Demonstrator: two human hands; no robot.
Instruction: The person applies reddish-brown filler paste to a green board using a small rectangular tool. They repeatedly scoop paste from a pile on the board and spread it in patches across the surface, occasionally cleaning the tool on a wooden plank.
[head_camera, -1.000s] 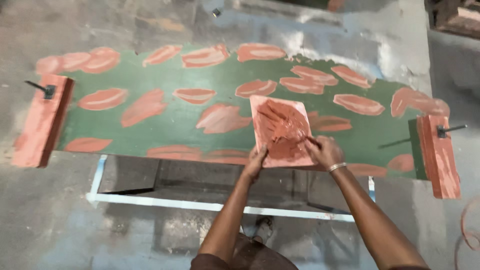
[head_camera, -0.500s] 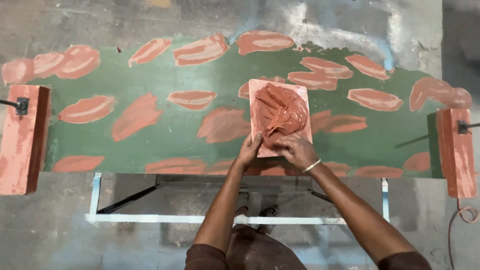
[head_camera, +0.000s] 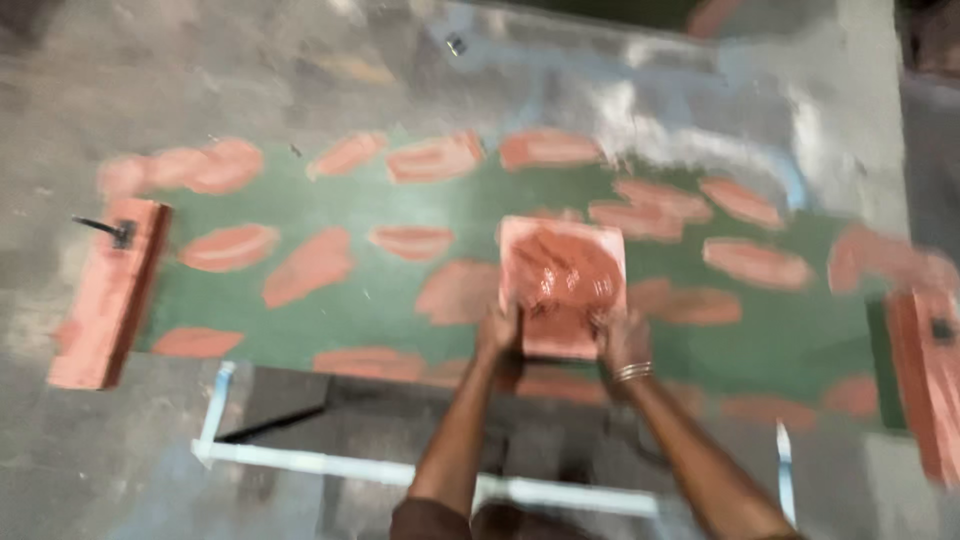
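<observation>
A square reddish-brown tile (head_camera: 562, 280) smeared with wet red paste lies on a long green board (head_camera: 400, 300). My left hand (head_camera: 497, 332) grips the tile's near left edge. My right hand (head_camera: 622, 340), with a bracelet on the wrist, grips the near right edge. The green board carries several red paste patches across its face. The picture is blurred by motion.
A red wooden end block (head_camera: 108, 292) with a dark bolt caps the board's left end, and another red block (head_camera: 925, 370) caps the right. A pale blue metal frame (head_camera: 330, 465) runs under the board. Grey concrete floor surrounds it.
My right hand has left the paste on the tile's face and moved to its near right edge. Both hands now hold the tile by its near edge. The view shifted.
</observation>
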